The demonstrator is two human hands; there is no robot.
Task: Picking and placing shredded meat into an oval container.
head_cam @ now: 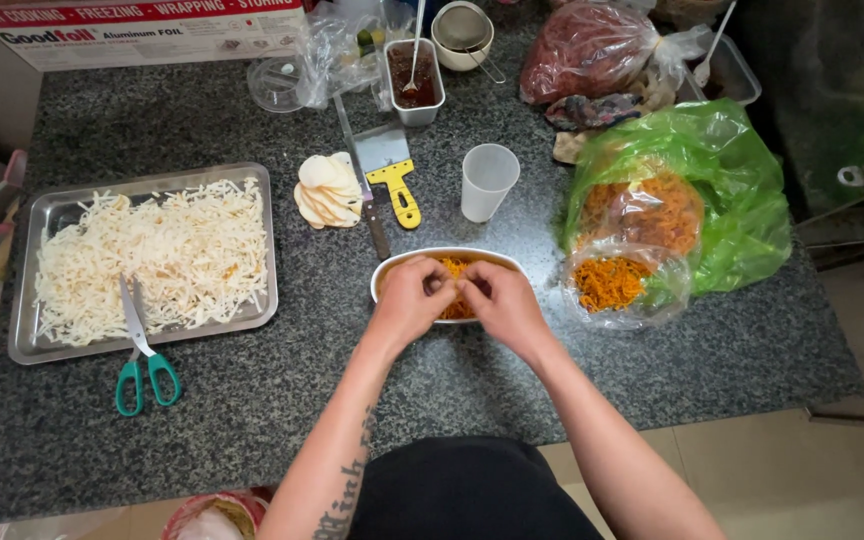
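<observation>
Both hands, left hand (411, 298) and right hand (503, 303), grips pinching orange shreds (455, 270), white bowl (392, 268) mid-counter, plastic cup (486, 182) just behind

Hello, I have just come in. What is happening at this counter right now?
A person stands at a dark speckled counter and works with both bare hands in a white oval dish of orange shreds. The left hand and right hand meet over the dish, fingers pinching the shreds. To the left, a metal tray holds pale shredded strips, with green-handled scissors across its edge. To the right, a green plastic bag holds more orange shreds. A white cup stands behind the dish.
</observation>
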